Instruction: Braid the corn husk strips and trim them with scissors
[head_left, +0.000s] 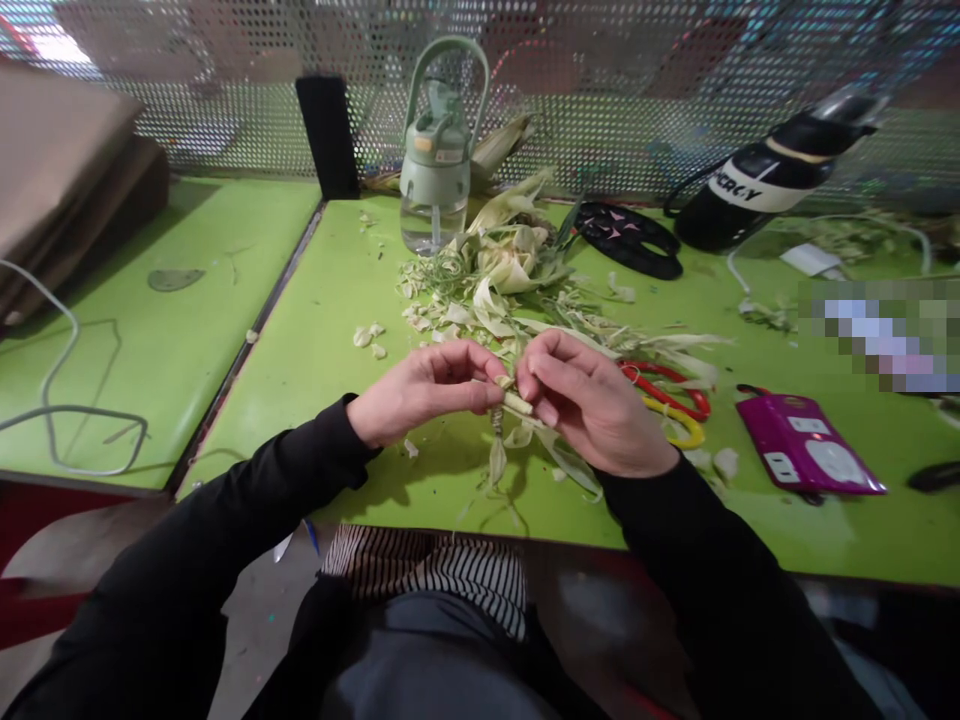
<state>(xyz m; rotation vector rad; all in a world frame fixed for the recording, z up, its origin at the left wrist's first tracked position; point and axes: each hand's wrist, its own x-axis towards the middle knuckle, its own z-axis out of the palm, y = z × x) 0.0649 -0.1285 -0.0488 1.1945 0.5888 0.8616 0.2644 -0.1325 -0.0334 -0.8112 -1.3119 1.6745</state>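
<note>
My left hand pinches one end of a small pale rolled strip of corn husk with thumb and fingers. At its other end, the closed fingers of my right hand meet it, and both hands are almost touching. Below the fingers hangs a thin twisted strand with a leaf-like husk piece on it. Just beyond my hands lies a heap of pale green husks and shreds, with small cut pieces scattered beside it. Red-handled scissors and a yellow ring-shaped item lie by my right wrist.
A clear bottle with a green lid stands behind the heap. A black bottle leans at the back right near a black tray. A purple power strip lies at right. Brown paper bags and a cable are at left.
</note>
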